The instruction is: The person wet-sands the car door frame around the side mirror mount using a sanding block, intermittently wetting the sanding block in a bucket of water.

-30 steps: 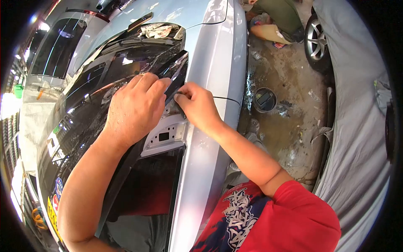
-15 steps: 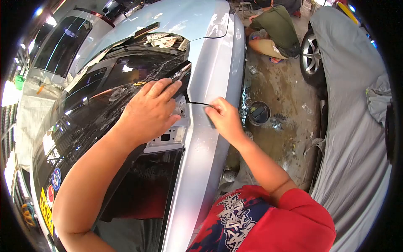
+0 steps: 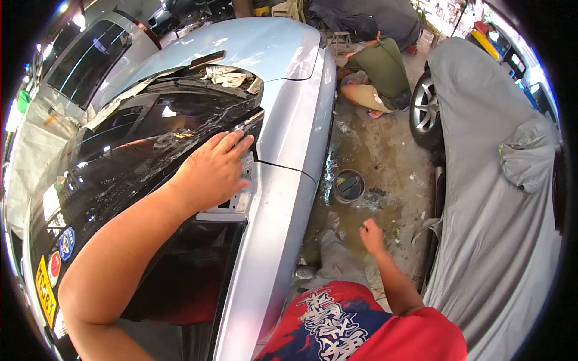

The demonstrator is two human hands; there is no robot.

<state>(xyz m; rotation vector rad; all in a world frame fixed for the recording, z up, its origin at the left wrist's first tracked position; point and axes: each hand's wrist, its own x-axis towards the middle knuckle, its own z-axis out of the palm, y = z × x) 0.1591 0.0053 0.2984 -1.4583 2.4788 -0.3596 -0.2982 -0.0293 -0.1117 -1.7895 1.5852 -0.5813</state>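
My left hand point(image 3: 211, 165) lies with its fingers stretched out over the base of the windshield point(image 3: 150, 135) pillar, beside a dark glossy trim piece point(image 3: 245, 123). Under it, a bare metal mirror mount point(image 3: 226, 210) on the silver-blue car's door shows in part. My right hand point(image 3: 372, 237) hangs away from the car, above the floor, with the fingers curled in; anything inside them is hidden. Between fender point(image 3: 289, 132) and door point(image 3: 265, 204) runs a dark panel gap.
A dark bucket point(image 3: 349, 186) stands on the wet concrete floor point(image 3: 391, 174). Farther off, a person in a green shirt point(image 3: 382, 69) crouches beside the car. On the right is a car under a grey cover point(image 3: 481, 180). Rags point(image 3: 227, 77) lie at the windshield base.
My right hand has left the panel gap and moved right and down, off the car. My left hand stays on the pillar base. The view has tilted up and shifted right.
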